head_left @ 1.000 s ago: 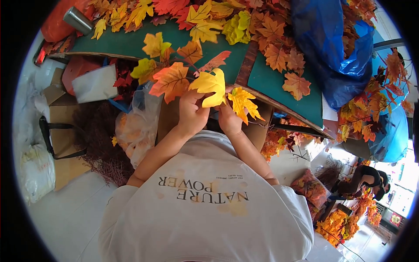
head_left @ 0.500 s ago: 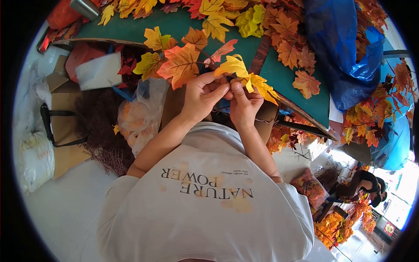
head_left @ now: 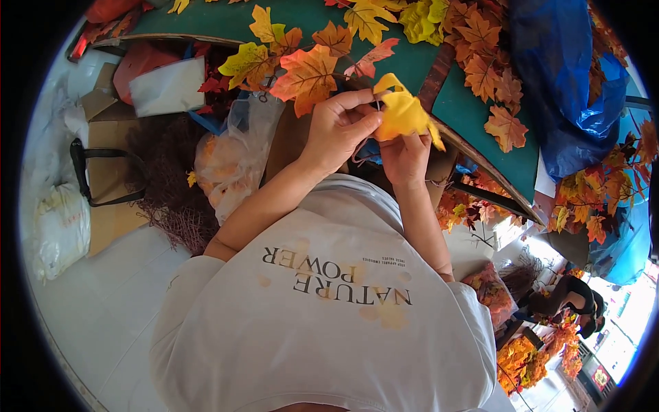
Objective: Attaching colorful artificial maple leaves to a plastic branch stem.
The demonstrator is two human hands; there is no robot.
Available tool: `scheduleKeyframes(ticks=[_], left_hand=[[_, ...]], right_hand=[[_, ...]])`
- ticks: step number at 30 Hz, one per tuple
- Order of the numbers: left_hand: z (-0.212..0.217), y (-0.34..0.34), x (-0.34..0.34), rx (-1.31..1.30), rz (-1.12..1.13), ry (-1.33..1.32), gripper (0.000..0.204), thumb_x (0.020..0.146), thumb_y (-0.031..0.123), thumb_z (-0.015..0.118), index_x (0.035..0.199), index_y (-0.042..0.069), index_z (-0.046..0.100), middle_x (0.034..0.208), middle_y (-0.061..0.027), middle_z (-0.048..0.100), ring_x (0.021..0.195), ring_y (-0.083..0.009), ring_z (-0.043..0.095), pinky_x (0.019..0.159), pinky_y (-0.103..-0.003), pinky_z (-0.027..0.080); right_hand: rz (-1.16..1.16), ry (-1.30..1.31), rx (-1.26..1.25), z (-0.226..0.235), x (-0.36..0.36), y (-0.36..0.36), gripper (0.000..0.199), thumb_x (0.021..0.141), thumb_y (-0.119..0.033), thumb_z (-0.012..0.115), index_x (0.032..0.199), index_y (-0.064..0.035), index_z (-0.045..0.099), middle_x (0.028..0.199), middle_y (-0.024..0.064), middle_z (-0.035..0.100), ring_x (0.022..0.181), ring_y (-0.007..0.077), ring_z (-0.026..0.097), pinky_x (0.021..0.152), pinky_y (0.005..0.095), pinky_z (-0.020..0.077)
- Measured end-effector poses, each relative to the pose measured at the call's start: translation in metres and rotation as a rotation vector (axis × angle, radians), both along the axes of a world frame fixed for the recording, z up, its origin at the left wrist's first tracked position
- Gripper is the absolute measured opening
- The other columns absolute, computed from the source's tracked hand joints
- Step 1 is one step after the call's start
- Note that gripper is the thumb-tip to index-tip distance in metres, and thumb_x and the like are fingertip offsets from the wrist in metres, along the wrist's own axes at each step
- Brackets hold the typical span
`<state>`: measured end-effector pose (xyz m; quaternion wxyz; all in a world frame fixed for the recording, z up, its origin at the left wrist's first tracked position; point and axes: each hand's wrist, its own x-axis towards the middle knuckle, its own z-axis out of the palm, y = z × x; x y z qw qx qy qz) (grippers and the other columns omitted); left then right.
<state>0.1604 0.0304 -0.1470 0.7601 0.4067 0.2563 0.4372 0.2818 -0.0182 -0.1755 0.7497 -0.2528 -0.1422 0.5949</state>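
My left hand (head_left: 338, 132) pinches the thin stem of an artificial maple-leaf branch at the table's near edge. The branch's orange leaf (head_left: 306, 74), pink leaf (head_left: 371, 59) and yellow-green leaf (head_left: 246, 64) fan out beyond and to the left of that hand. Close on its right, my right hand (head_left: 406, 159) is closed on a yellow artificial leaf (head_left: 403, 115), slightly blurred, which covers most of its fingertips. A bit of bare stem shows between the two hands.
The green tabletop (head_left: 500, 147) carries heaps of autumn leaves (head_left: 480, 65) and a blue plastic bag (head_left: 559, 89). Beneath it on the left are a clear bag (head_left: 230, 161), dark twig bundles (head_left: 171, 182) and a cardboard box (head_left: 108, 213). Another person (head_left: 568, 299) sits at the far right.
The yellow leaf at my right hand has swung up and now hides the fingertips. Both hands stay close together, and the whole view has shifted a little.
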Motion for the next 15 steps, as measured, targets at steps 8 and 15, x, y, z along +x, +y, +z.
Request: scheduleKeyframes(ticks=[8,15], left_hand=[[-0.0037,-0.0016,-0.0003,0.001,-0.011,0.04,0.031,0.084,-0.001,0.059,0.114,-0.007,0.054,0.079,-0.0067,0.062,0.067,-0.0105,0.061,0.062,-0.021,0.051],[-0.0045,-0.0006,0.0021,0.002,-0.048,0.053,0.03,0.085,-0.003,0.057,0.114,-0.006,0.055,0.077,-0.0059,0.06,0.065,-0.0127,0.059,0.063,-0.023,0.049]], right_hand=[[-0.067,-0.193,-0.027,0.0013,-0.003,0.0011,0.012,0.088,-0.006,0.059,0.097,0.002,0.059,0.081,0.0081,0.062,0.065,0.0132,0.06,0.057,0.0253,0.0497],[-0.149,-0.153,-0.134,0.0018,-0.0071,0.0015,0.009,0.088,-0.005,0.057,0.093,0.0018,0.061,0.079,0.0063,0.062,0.066,0.0117,0.059,0.054,0.0237,0.0483]])
